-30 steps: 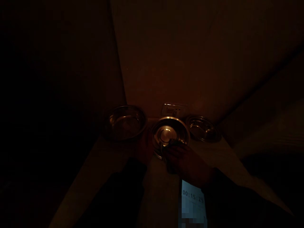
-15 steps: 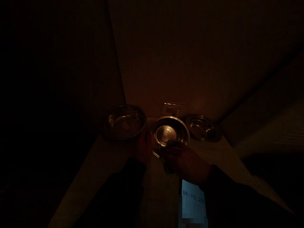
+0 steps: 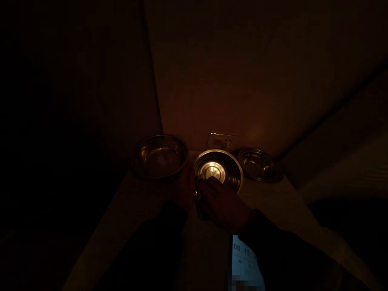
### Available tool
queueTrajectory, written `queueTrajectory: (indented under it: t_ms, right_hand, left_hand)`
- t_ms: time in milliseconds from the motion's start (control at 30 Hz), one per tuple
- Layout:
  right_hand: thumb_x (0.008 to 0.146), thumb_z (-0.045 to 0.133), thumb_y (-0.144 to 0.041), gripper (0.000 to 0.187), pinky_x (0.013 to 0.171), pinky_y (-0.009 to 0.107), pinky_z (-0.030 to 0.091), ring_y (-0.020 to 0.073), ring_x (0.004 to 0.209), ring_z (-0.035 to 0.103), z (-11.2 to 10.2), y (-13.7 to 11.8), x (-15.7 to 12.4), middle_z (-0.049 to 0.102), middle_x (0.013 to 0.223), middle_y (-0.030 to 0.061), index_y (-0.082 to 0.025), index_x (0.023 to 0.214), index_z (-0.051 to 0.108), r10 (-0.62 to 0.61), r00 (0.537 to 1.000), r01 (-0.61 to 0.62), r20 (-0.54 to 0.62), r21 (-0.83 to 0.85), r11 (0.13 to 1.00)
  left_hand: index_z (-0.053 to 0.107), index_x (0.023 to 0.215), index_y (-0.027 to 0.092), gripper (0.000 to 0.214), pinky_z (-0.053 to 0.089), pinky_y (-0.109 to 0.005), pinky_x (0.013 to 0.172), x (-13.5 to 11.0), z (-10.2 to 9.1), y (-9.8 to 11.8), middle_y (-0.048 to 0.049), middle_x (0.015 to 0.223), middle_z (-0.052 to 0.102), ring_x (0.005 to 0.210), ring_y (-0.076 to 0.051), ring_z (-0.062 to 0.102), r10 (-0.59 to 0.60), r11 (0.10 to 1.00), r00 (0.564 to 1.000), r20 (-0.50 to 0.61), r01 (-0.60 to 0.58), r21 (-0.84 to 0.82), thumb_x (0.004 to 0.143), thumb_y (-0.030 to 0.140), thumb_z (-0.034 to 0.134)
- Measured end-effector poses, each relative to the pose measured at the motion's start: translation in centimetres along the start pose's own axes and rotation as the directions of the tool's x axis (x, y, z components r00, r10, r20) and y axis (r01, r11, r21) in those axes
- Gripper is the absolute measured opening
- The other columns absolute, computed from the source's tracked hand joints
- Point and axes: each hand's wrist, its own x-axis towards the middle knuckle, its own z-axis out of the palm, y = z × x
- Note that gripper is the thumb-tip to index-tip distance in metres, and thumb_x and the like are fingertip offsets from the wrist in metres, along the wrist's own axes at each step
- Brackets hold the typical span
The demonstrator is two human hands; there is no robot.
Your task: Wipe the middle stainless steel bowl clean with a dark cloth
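The scene is very dark. A shiny steel bowl (image 3: 224, 167) stands in the middle of a pale counter (image 3: 142, 210). My left hand (image 3: 183, 190) grips its left rim. My right hand (image 3: 222, 202) is closed on a dark cloth-like wad (image 3: 212, 181) pressed onto the bowl's near inner side. Both sleeves are dark.
A larger steel bowl (image 3: 159, 157) stands to the left and a shallower steel bowl (image 3: 259, 165) to the right, both against the wall. A wall socket plate (image 3: 222, 141) sits behind the middle bowl. A lit phone screen (image 3: 244, 262) lies near my right forearm.
My right hand has moved left and forward across the middle bowl's near side. The bowl's bottom reflects more brightly. My left hand has stayed on the rim.
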Motion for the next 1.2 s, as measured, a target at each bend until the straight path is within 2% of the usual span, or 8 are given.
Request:
queueTrajectory:
  t_ms: [167,333,533,700,800,1067,1200]
  right_hand:
    - [0.092,0.050,-0.027,0.045,0.100,0.046,0.042,0.0276,0.120,0.047,-0.2,0.4,-0.3,0.056,0.131,0.0143,-0.009,0.133,0.046,-0.021,1.000,0.021,-0.010,0.007,1.000]
    - [0.091,0.052,-0.027,0.038,0.098,0.048,0.043,0.0282,0.114,0.053,-0.8,1.2,-1.8,0.063,0.119,0.0135,-0.011,0.126,0.054,-0.035,0.999,0.036,0.015,-0.073,0.997]
    - [0.092,0.049,-0.025,0.042,0.105,0.051,0.036,0.0305,0.125,0.046,-0.2,1.2,-2.1,0.057,0.129,0.0158,-0.007,0.130,0.050,-0.056,0.998,0.055,-0.010,-0.112,0.992]
    - [0.094,0.046,-0.025,0.046,0.107,0.049,0.036,0.0295,0.129,0.042,0.4,0.6,-1.3,0.050,0.136,0.0181,-0.003,0.135,0.044,-0.066,0.997,0.064,-0.027,-0.070,0.996]
    - [0.094,0.045,-0.026,0.046,0.106,0.050,0.035,0.0295,0.130,0.041,0.3,0.6,-1.2,0.051,0.136,0.0168,-0.005,0.134,0.045,-0.058,0.998,0.057,-0.025,-0.062,0.996]
    - [0.093,0.049,-0.028,0.042,0.100,0.048,0.040,0.0289,0.119,0.049,-0.3,1.2,-2.2,0.059,0.128,0.0133,-0.009,0.130,0.050,-0.042,0.999,0.043,0.015,-0.083,0.996]
    - [0.093,0.047,-0.027,0.043,0.100,0.049,0.039,0.0297,0.122,0.046,-0.2,1.0,-1.9,0.055,0.133,0.0130,-0.009,0.132,0.049,-0.013,0.999,0.015,0.039,-0.067,0.998]
  left_hand:
    - [0.061,0.114,0.018,0.034,0.045,-0.036,0.099,-0.2,-0.1,-0.1,-0.0089,0.117,0.067,0.111,-0.021,0.061,0.002,0.999,0.999,-0.039,-0.001,0.035,0.090,0.032,0.041]
    - [0.063,0.108,0.018,0.033,0.046,-0.038,0.097,-0.2,-0.3,0.1,-0.0090,0.110,0.070,0.107,-0.022,0.063,0.053,0.997,0.998,-0.024,-0.052,0.057,0.091,0.031,0.039]
    - [0.062,0.109,0.019,0.031,0.046,-0.035,0.097,-0.2,0.0,0.2,-0.0079,0.111,0.069,0.108,-0.020,0.062,0.097,0.995,0.995,-0.020,-0.097,0.031,0.091,0.031,0.040]
    - [0.062,0.109,0.017,0.032,0.047,-0.036,0.095,-0.3,0.0,0.1,-0.0087,0.109,0.070,0.106,-0.021,0.063,0.046,0.998,0.999,-0.027,-0.045,0.033,0.091,0.032,0.040]
    - [0.062,0.108,0.017,0.032,0.048,-0.036,0.093,-0.3,-0.2,0.3,-0.0094,0.108,0.070,0.102,-0.021,0.064,0.042,0.998,0.999,-0.019,-0.042,0.040,0.090,0.031,0.040]
    - [0.062,0.111,0.018,0.033,0.044,-0.036,0.099,-0.2,0.0,-0.1,-0.0093,0.112,0.069,0.109,-0.020,0.061,0.111,0.993,0.994,-0.012,-0.110,0.037,0.091,0.033,0.040]
    - [0.062,0.111,0.017,0.035,0.043,-0.037,0.100,-0.2,0.1,0.0,-0.0097,0.115,0.068,0.111,-0.021,0.060,0.101,0.994,0.995,-0.011,-0.100,0.031,0.091,0.034,0.039]
